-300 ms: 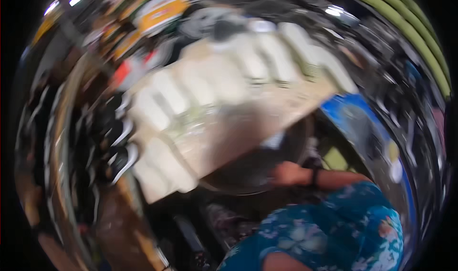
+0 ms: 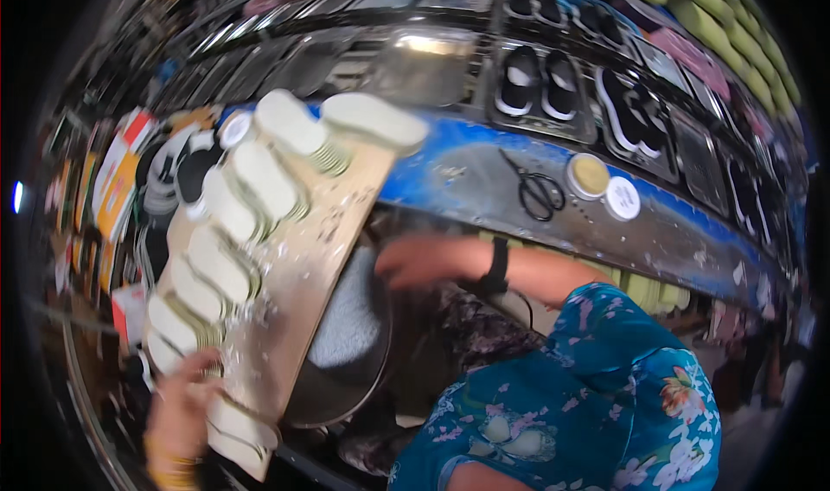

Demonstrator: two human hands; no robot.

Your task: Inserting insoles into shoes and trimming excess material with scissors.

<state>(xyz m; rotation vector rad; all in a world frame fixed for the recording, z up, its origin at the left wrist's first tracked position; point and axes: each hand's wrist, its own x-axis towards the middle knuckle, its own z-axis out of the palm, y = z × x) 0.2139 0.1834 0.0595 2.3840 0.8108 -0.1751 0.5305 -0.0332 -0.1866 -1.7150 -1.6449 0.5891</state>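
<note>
L hand [image 2: 180, 404] grips near end of board [image 2: 303, 266] w/ stacked pale soles [image 2: 244, 180], tilted over round pan [image 2: 346, 353]; R hand [image 2: 415, 262] blurred, open, empty, just beside board; scissors [image 2: 538, 188] on blue worktop [image 2: 467, 175].

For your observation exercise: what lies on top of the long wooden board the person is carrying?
On the wooden board lie stacks of pale oval pieces, set along its length, with whitish flecks between. The left hand grips its near end. What each stack's lower layers are is hidden.
</note>
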